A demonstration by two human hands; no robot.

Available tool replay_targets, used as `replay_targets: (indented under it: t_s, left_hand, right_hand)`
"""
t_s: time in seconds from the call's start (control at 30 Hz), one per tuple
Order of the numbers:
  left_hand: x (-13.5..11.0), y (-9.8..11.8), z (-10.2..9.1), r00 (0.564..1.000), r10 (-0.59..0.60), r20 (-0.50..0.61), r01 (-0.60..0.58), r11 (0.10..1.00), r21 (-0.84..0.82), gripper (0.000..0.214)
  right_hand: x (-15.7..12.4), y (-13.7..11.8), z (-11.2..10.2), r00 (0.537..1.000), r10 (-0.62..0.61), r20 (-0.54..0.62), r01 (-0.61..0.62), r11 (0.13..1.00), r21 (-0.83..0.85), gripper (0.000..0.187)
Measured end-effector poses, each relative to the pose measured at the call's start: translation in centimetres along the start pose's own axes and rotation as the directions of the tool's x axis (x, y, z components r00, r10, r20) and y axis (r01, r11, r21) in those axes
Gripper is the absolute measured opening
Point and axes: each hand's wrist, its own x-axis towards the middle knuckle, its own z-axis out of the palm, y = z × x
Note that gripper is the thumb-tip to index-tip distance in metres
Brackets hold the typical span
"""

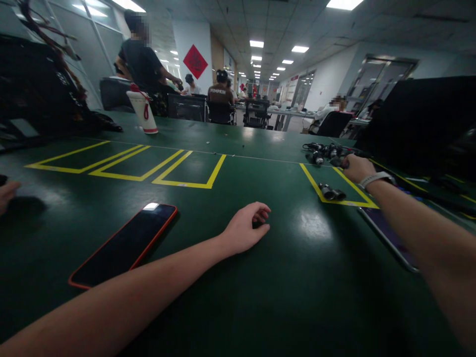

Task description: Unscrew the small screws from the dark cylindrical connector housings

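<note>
My left hand (247, 229) rests on the dark green table (260, 297), its fingers loosely curled with nothing in them. To its left lies a black phone with an orange case (124, 244). My right hand (357, 168), with a white watch band on the wrist, reaches to the far right and closes on a small black metal part at the edge of a pile of such parts (325, 151). One separate part (332, 193) lies inside a yellow-taped box, just in front of that hand.
Yellow tape outlines (188, 171) mark boxes across the table. A second phone (388, 237) lies under my right forearm. A white cup (143, 111) stands at the back left. Another person's fingers (7, 193) show at the left edge. People sit and stand in the background.
</note>
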Motion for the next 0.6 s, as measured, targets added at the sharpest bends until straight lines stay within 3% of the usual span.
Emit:
replay_targets:
  t_s: [0.13, 0.3, 0.33, 0.43, 0.5, 0.6]
  left_hand:
    - [0.0, 0.1, 0.0, 1.0, -0.016, -0.002, 0.016, 0.999, -0.033, 0.021]
    - [-0.2, 0.0, -0.2, 0.998, -0.022, -0.057, 0.016, 0.994, -0.106, 0.031]
    - [-0.2, -0.1, -0.2, 0.996, -0.012, -0.085, 0.001, 0.992, -0.127, 0.037]
    - [-0.4, -0.1, -0.1, 0.983, 0.061, -0.173, -0.091, 0.98, -0.176, 0.053]
    - [-0.6, 0.0, 0.1, 0.973, 0.107, -0.205, -0.152, 0.964, -0.218, 0.056]
    - [-0.8, 0.4, 0.3, 0.971, 0.138, -0.198, -0.189, 0.944, -0.271, 0.049]
  right_hand:
    - [-2.1, -3.5, -1.3, 0.992, -0.111, 0.055, 0.109, 0.993, 0.032, 0.011]
    - [-10.3, -9.4, -0.3, 0.947, -0.314, 0.065, 0.291, 0.927, 0.236, 0.017]
    - [-12.3, -10.5, 0.0, 0.929, -0.363, 0.071, 0.328, 0.897, 0.296, 0.017]
    - [-17.1, -12.8, 0.8, 0.83, -0.557, 0.038, 0.428, 0.679, 0.596, 0.011]
    - [-19.1, -13.6, 1.1, 0.783, -0.622, 0.008, 0.469, 0.598, 0.65, 0.018]
    - [-20.4, -13.8, 1.4, 0.734, -0.679, -0.016, 0.52, 0.548, 0.655, 0.024]
